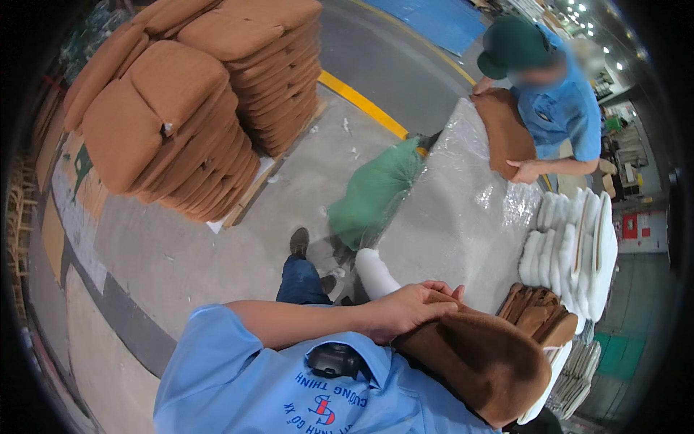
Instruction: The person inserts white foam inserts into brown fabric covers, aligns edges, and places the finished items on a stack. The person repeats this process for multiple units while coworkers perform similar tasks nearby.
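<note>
A brown fabric cushion cover hangs over my right side and hides my right forearm. My left hand reaches across my chest with its fingers closed on the cover's edge. Just beyond it, only some curled fingers of my right hand show, at the same edge of the fabric. A white cushion pad sticks out beside my left hand, at the near corner of a table wrapped in clear plastic. How far the pad reaches beneath my hands is hidden.
Across the table, a co-worker handles a brown cover. White pads and folded brown covers are stacked at the right. Tall piles of brown cushions stand at the left. A green sack hangs by the table.
</note>
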Demonstrator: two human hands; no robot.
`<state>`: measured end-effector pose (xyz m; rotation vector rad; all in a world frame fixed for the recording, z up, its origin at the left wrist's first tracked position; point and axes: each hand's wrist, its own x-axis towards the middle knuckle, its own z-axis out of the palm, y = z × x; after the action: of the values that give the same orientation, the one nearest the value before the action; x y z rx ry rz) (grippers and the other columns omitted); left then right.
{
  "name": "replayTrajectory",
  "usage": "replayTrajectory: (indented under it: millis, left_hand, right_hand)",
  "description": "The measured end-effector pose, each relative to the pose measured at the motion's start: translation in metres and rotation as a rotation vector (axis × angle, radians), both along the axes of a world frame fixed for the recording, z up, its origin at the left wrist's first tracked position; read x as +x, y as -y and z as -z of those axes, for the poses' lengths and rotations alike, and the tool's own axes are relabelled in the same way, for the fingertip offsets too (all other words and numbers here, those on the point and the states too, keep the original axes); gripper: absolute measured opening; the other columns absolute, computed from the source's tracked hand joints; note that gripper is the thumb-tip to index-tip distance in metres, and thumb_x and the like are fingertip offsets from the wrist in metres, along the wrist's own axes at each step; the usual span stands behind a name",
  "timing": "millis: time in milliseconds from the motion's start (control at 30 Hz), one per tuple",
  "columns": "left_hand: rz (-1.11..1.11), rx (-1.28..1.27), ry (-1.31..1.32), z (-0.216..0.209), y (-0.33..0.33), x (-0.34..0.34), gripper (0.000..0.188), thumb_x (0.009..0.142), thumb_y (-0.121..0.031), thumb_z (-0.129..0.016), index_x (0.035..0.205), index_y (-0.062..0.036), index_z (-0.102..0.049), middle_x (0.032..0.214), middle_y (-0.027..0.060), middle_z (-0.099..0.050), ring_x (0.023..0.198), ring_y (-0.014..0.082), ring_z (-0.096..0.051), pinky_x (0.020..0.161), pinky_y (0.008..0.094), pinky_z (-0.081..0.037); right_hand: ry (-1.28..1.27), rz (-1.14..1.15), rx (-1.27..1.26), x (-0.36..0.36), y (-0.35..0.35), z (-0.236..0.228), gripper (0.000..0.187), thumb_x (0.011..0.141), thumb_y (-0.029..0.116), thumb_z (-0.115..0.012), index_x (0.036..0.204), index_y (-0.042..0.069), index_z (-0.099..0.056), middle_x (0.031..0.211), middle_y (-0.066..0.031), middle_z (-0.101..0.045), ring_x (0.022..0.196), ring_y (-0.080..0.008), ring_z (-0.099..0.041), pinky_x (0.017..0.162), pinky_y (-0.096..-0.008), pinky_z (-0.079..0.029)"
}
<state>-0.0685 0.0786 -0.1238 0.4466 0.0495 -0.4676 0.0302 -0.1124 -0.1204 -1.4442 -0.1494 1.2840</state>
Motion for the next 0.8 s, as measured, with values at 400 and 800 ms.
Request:
replayTrajectory:
  millis: [400, 800]
  left_hand:
    - [0.389, -0.012, 0.147, 0.036, -0.039, -0.057, 0.04, 0.107, -0.018, -0.067, 0.141, 0.0023, -0.063, 0.129, 0.0031, -0.072, 0.118, 0.0099, -0.062, 0.108, 0.0288, -0.048]
    - [0.536, 0.136, 0.327, 0.041, -0.03, -0.047, 0.033, 0.11, -0.02, -0.063, 0.134, 0.0011, -0.069, 0.142, 0.008, -0.066, 0.138, 0.0196, -0.054, 0.12, 0.0373, -0.037]
  right_hand:
    - [-0.354, 0.104, 0.267, 0.002, 0.036, 0.003, 0.028, 0.099, 0.029, -0.08, 0.097, 0.004, -0.068, 0.094, -0.0016, -0.071, 0.079, -0.0067, -0.062, 0.068, -0.0245, -0.05]
    - [-0.115, 0.204, 0.235, -0.046, 0.061, -0.025, 0.022, 0.097, 0.023, -0.079, 0.097, 0.003, -0.07, 0.094, -0.0025, -0.071, 0.079, -0.0088, -0.063, 0.069, -0.0256, -0.05]
